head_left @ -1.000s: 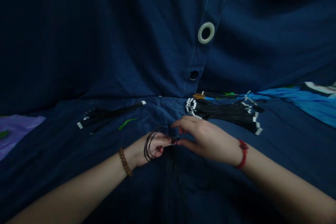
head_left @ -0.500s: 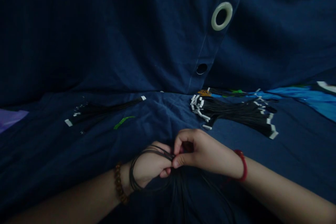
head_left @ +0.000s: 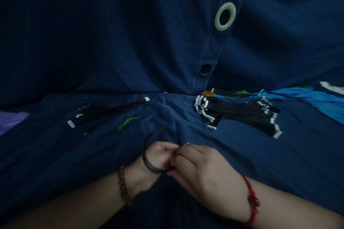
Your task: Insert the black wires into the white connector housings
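Note:
Low in the centre of the head view, my left hand (head_left: 156, 155) is closed on a coiled black cable (head_left: 151, 167). The coil loops around the outside of the thumb side, and its upper part is blurred. My right hand (head_left: 208, 175) meets the left, with its fingers bent over the same cable where the strands come together. A small white bit (head_left: 186, 144) shows at its fingertips, perhaps a connector. Dark strands hang below the hands and are hard to make out. Both sets of fingertips are partly hidden.
On the dark blue cloth (head_left: 166, 114), a thick bundle of black cables with white connectors (head_left: 236, 112) lies right, a thinner cable bundle (head_left: 110, 110) left. A green strip (head_left: 126, 123) lies near it. A blue curtain with ring eyelets (head_left: 225, 16) hangs behind.
My right hand has turned over, its back now up, and its fingers have moved over the left fingertips. The coil has swung upward off the left wrist. The bundles have stayed put.

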